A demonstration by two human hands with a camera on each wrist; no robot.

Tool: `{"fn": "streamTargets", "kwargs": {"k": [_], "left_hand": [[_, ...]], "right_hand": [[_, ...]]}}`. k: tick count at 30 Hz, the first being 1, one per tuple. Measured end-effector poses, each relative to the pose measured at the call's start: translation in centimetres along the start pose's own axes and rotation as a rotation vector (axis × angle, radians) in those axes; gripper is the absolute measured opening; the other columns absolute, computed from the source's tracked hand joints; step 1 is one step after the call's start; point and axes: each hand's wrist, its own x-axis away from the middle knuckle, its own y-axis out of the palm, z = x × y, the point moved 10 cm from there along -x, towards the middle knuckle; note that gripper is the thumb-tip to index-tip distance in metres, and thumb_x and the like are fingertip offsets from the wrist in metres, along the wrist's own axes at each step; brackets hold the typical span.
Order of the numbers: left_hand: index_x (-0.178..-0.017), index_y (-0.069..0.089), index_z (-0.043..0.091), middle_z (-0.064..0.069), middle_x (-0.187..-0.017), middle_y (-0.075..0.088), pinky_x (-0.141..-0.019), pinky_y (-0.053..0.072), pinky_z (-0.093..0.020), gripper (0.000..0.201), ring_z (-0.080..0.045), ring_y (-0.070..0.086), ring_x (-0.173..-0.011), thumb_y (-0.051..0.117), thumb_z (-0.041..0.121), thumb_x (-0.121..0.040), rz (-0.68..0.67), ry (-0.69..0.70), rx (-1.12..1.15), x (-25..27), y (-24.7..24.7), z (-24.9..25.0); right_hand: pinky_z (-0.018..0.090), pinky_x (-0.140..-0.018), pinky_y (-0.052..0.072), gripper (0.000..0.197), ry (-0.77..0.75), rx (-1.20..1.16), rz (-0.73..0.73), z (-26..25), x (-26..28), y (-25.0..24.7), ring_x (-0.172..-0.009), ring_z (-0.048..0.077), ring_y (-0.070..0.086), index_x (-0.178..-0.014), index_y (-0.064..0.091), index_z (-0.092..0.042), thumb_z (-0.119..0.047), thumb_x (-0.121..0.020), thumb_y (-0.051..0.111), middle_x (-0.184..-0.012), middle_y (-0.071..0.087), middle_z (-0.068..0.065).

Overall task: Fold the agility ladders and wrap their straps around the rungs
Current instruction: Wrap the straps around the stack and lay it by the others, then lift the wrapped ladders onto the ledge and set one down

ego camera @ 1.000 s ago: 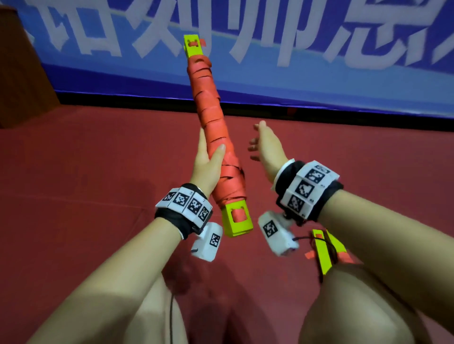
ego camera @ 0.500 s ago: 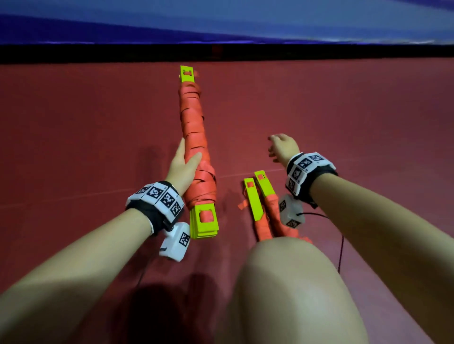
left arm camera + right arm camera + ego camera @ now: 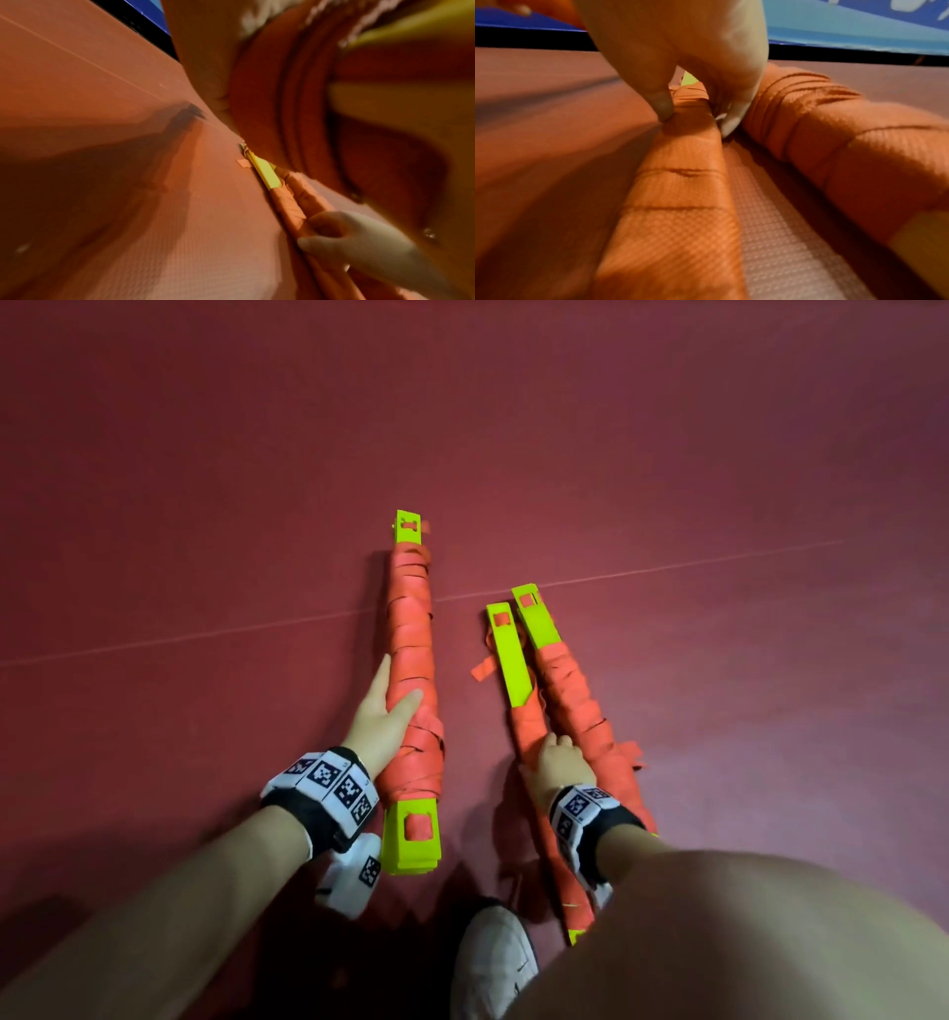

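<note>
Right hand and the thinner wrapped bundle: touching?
Touching. The right wrist view shows the right hand pinching the thinner wrapped bundle, thumb on one side, fingers on the other.

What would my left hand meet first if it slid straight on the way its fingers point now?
Likely nothing but more of the orange-strapped bundle of yellow-green ladder rungs that the left hand grips; beyond its far yellow-green end, bare red mat floor. Depth is unclear.

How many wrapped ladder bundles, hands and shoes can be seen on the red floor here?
Wrapped ladder bundles: 3 (one held by the left hand, a thin one pinched by the right hand, a third beside it)
Hands: 2 (left hand, right hand)
White shoe: 1
Total: 6
</note>
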Motion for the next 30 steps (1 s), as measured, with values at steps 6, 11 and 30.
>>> {"fn": "streamTargets", "kwargs": {"k": [6,11,30], "left_hand": [[-0.154,0.022,0.015,-0.002,-0.154,0.034,-0.110,0.022,-0.016,0.064,-0.015,0.034,-0.140,0.053,0.011,-0.098,-0.033,-0.030,-0.048,0.9,0.5,-3.7],[-0.154,0.021,0.014,-0.005,-0.156,0.031,-0.117,0.022,-0.025,0.066,-0.015,0.033,-0.141,0.054,0.011,-0.097,-0.050,-0.027,-0.044,1.2,0.2,-4.5],[-0.153,0.025,0.022,0.002,-0.148,0.042,-0.105,0.030,-0.021,0.063,-0.009,0.043,-0.128,0.054,0.016,-0.098,0.131,0.024,0.158,0.0,-9.6,-1.2]], "right_hand": [[0.040,-0.091,0.043,0.058,0.025,-0.146,0.067,1.0,0.2,0.9,-0.116,0.035,0.054,-0.123,0.040,-0.004,-0.041,-0.086,0.066,-0.126,0.053,0.017],[0.041,-0.085,0.046,0.065,0.015,-0.175,0.069,2.2,2.7,3.0,-0.111,0.037,0.058,-0.150,0.020,-0.022,-0.042,-0.095,0.048,-0.134,0.048,0.015],[0.036,-0.111,0.036,0.063,-0.328,-1.131,0.086,-13.1,0.7,-7.8,-0.122,0.019,0.049,-0.147,0.025,-0.002,0.003,-0.090,0.051,-0.142,0.045,0.017]]}}
